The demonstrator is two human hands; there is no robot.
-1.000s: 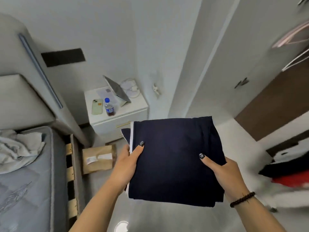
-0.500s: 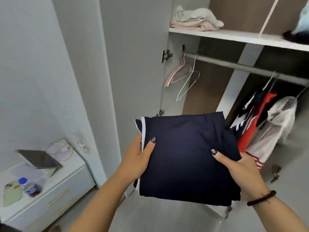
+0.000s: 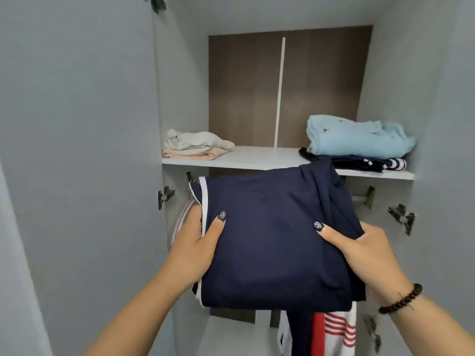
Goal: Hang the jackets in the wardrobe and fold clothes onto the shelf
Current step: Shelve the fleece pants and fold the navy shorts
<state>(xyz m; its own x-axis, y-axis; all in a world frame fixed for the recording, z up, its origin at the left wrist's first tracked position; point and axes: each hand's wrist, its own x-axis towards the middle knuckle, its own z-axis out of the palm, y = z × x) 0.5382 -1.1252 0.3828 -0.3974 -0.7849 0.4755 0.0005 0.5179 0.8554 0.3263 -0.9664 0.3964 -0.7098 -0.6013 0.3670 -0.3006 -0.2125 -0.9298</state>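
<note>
Though half-hidden, hanging jackets (image 3: pixel 331 332) below garment (image 3: pixel 277 240).

- The shelf (image 3: pixel 259 158) lay bare across its middle, from front edge to back panel; this was the widest open stretch.
- A cream and pink folded pile (image 3: pixel 196 146) occupied the shelf's left end, against the side wall.
- A light blue folded garment (image 3: pixel 357 138) sat on a dark striped one (image 3: pixel 370 164) at the right end.
- The folded navy garment (image 3: pixel 275 240), gripped by the left hand (image 3: pixel 195 247) and right hand (image 3: pixel 370 255), spanned most of the opening below the shelf edge.
- Hanging clothes (image 3: pixel 331 332) filled the lower right.
- Door hinges (image 3: pixel 402 217) projected from both sides.
</note>
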